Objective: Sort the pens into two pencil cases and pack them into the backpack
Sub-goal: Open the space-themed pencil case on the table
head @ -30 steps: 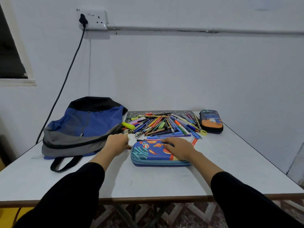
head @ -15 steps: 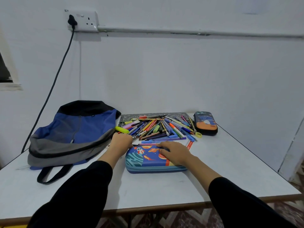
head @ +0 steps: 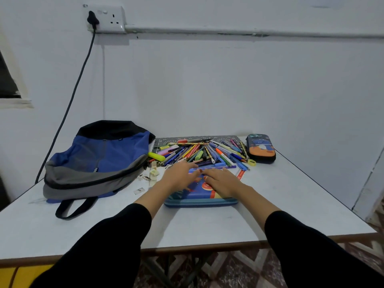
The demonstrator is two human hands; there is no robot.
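Blue pencil case (head: 218, 199): top mostly covered by both hands; printed design only partly readable.
Pen pile (head: 204, 152): lower pens buried, count unclear.
Small bits by backpack (head: 152, 173): too small to identify.
Window (head: 8, 84): cut by left edge.

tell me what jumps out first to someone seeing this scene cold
The bright heap of pens at the far middle of the table draws the eye first. In front of it, the left hand and right hand lie flat on a blue pencil case, and a second, dark pencil case sits to the heap's right. A blue and grey backpack slumps on the table's left side.
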